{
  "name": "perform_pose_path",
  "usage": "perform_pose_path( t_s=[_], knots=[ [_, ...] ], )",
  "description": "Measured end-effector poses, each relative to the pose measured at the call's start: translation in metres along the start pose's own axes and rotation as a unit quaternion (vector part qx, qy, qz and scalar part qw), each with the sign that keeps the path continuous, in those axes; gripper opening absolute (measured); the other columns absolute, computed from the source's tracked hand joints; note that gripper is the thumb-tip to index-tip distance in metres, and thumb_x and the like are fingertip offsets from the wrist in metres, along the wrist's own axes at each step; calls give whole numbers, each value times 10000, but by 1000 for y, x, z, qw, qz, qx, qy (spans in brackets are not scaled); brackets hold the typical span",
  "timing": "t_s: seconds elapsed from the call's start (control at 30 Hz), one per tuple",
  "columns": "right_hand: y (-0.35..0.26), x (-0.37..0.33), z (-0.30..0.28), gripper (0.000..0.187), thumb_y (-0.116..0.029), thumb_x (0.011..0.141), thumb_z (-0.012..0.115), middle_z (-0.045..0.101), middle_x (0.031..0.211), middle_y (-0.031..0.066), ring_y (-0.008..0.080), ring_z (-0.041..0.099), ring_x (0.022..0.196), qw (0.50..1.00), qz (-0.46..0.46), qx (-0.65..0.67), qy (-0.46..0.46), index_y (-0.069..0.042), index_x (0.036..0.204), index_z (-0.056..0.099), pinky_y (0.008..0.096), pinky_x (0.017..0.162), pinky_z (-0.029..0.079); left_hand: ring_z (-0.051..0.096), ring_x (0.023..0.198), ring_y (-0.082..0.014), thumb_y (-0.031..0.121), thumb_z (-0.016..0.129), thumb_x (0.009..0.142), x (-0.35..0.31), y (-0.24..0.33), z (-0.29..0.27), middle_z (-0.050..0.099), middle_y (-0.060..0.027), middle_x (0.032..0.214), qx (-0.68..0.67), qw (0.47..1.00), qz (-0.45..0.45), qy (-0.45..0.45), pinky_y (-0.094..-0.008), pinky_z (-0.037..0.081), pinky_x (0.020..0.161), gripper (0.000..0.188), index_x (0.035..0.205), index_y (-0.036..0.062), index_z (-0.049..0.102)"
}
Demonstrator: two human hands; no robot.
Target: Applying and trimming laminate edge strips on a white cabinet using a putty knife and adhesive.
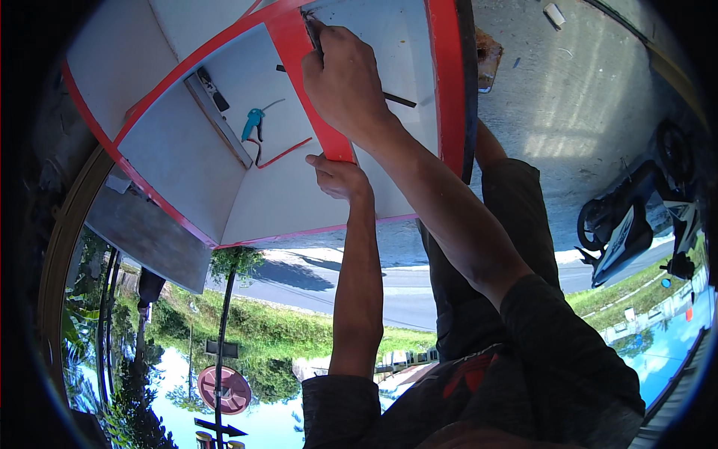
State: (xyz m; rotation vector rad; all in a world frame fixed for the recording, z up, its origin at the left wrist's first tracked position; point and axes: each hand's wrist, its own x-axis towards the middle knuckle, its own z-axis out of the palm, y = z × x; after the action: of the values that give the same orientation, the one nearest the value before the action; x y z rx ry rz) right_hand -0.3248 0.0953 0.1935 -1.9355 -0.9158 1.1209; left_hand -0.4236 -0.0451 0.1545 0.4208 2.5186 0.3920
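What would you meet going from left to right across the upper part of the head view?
Grey board → blue-handled tool → red strip → right hand → red edge of the white panel → concrete ground → motorbike.

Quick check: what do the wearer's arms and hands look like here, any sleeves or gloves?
Both hands are bare, no gloves: the left hand and the right hand. The forearms are bare too. Dark grey sleeves sit pushed up near the elbows, part of a dark top with a red print. No watch or rings visible.
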Motion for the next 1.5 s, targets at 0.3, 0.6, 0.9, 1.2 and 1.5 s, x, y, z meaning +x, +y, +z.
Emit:
perform_pose_path(
  t_s=[0.3,0.6,0.9,1.2,1.5],
  knots=[
    [-1,-28,-30,172,-83,926,565,610,653,190,298,629,561,992,-3,79,100,69,867,618,411,573,498,638,864,-336,558,309,1093,9,-8,-11,683,-192,903,-10,998,15,-65,-482,482,814,711,912,-29,667],
    [5,-10,-19,194,-87,924,550,627,736,251,368,645,635,997,-28,43,59,88,879,621,477,662,508,651,1076,-335,399,406,1062,61,-43,-11,686,-220,1187,-120,984,-43,-122,-419,512,954,573,1316,-69,620],
    [13,-3,-23,275,-38,924,535,641,890,247,373,656,782,996,0,60,71,106,1134,638,481,763,524,643,1097,-416,475,420,1010,26,-16,-5,687,-254,1229,85,996,-8,-28,-506,480,1002,626,1258,-30,693],
    [-8,3,1,310,-32,923,553,640,1002,218,370,621,964,998,-11,36,55,91,1199,623,483,892,514,651,1068,-410,470,442,996,21,-23,-9,709,-252,1147,128,991,-11,-36,-514,477,960,605,1212,-21,721],
    [-5,1,10,300,8,865,619,561,1016,197,350,538,976,993,-59,14,97,63,1160,613,440,896,496,653,1061,-405,470,448,993,45,-37,1,715,-245,1131,136,990,23,-37,-512,476,954,599,1195,-20,728]
  ],
)
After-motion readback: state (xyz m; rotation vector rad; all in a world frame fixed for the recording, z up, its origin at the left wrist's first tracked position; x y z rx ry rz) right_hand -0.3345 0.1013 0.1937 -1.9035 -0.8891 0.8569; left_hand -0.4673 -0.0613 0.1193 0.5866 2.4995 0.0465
